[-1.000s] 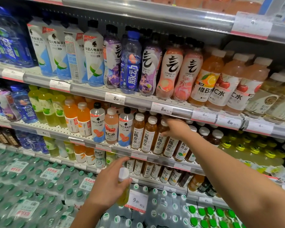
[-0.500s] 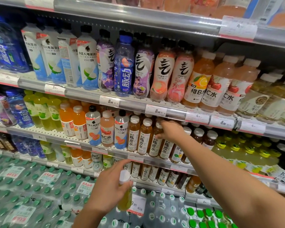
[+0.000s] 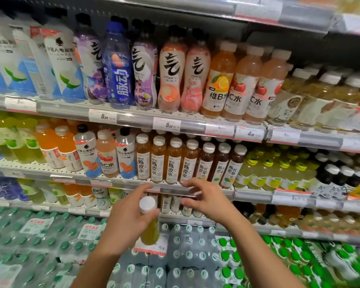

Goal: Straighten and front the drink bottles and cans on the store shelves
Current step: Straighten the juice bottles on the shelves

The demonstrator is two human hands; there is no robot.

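In the head view, a shopworker's left hand clasps a white-capped bottle of yellow-green drink by its upper body, held in front of the lower shelf edge, below a row of amber tea bottles. The right hand hovers beside it, fingers spread and empty. The bottle looks full, fairly heavy and smooth-sided; a grip around its middle seems safest. Its label is hidden behind the fingers, and blur smears the shelf tags.
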